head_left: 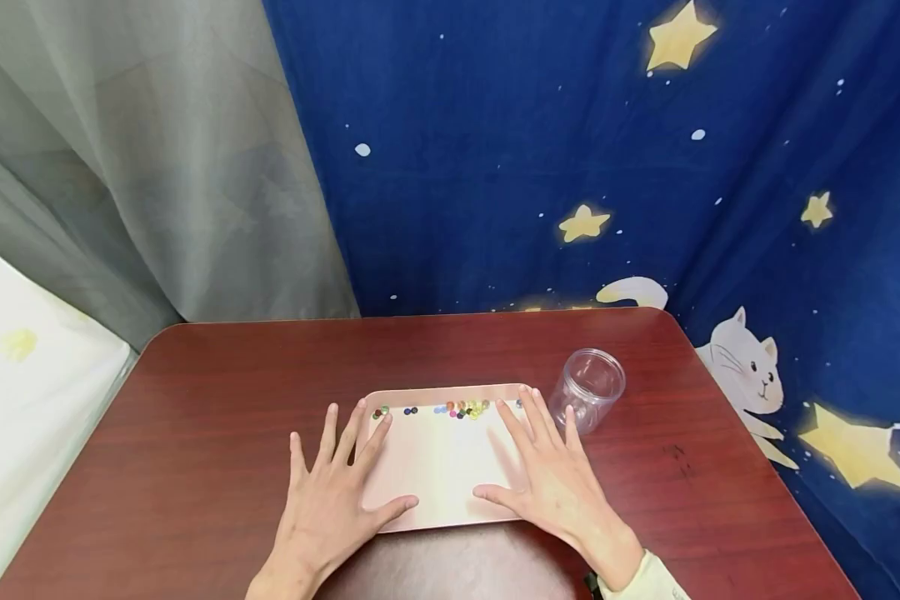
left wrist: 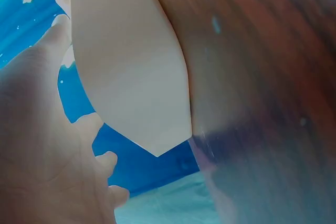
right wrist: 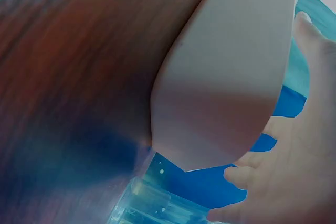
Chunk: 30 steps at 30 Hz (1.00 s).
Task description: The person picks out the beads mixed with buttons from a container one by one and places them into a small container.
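A shallow pale pink tray [head_left: 442,475] lies on the table between the two hands. Along its far side sit several small shiny coloured balls [head_left: 461,409], in orange, yellow, blue, green and other colours. With fingers spread, my left hand [head_left: 330,492] is over the tray's left edge. My right hand [head_left: 558,483] spreads likewise over the right edge, its fingertips near the far right corner. Neither hand grips anything; whether they touch the tray cannot be told. Each wrist view shows the tray's outer side [left wrist: 131,66] beside a palm. A clear jar [head_left: 588,387] stands just beyond the right fingers.
The reddish-brown wooden table [head_left: 232,400] extends on both sides of the tray. Behind it hang a grey curtain [head_left: 172,167] and a blue curtain [head_left: 480,167] with stars and a cat. White fabric [head_left: 37,400] is at the left.
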Motion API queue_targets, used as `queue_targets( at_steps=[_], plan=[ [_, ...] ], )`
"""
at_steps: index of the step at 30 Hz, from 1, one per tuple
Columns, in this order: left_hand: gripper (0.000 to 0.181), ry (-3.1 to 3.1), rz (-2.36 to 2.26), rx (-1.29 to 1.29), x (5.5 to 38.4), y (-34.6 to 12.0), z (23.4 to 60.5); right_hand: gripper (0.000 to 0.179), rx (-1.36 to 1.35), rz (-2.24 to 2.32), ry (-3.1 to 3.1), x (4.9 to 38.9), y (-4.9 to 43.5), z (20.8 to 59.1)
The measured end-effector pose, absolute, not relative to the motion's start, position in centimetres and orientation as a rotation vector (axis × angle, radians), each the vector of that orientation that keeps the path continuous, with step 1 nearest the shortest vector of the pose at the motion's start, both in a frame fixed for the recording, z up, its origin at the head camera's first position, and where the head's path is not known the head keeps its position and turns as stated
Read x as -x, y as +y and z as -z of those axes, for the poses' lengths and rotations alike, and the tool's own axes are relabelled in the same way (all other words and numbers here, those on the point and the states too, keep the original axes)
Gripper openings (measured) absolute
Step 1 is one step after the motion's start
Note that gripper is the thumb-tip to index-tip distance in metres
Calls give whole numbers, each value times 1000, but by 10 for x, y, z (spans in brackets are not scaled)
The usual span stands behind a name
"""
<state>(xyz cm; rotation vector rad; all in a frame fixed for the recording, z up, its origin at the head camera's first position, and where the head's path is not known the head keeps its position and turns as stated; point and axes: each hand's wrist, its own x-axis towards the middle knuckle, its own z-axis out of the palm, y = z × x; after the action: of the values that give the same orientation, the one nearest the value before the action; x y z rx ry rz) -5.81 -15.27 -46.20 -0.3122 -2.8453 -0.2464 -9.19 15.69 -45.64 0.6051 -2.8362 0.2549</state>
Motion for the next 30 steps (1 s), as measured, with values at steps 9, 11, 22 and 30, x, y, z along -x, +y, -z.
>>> queue_targets(
  at_steps=[9, 11, 22, 30],
  plan=[
    [99, -2860, 249, 283, 59, -153, 460, 101, -591, -310, -2760, 95, 157, 451],
    [96, -2861, 261, 274, 59, -154, 460, 94, -597, -318, -2705, 97, 157, 449],
    [60, -2695, 475, 270, 65, -154, 459, 64, -570, -439, -2482, 107, 169, 440],
    [37, -2647, 564, 238, 69, -155, 462, 53, -450, -567, -2370, 113, 181, 436]
  ],
)
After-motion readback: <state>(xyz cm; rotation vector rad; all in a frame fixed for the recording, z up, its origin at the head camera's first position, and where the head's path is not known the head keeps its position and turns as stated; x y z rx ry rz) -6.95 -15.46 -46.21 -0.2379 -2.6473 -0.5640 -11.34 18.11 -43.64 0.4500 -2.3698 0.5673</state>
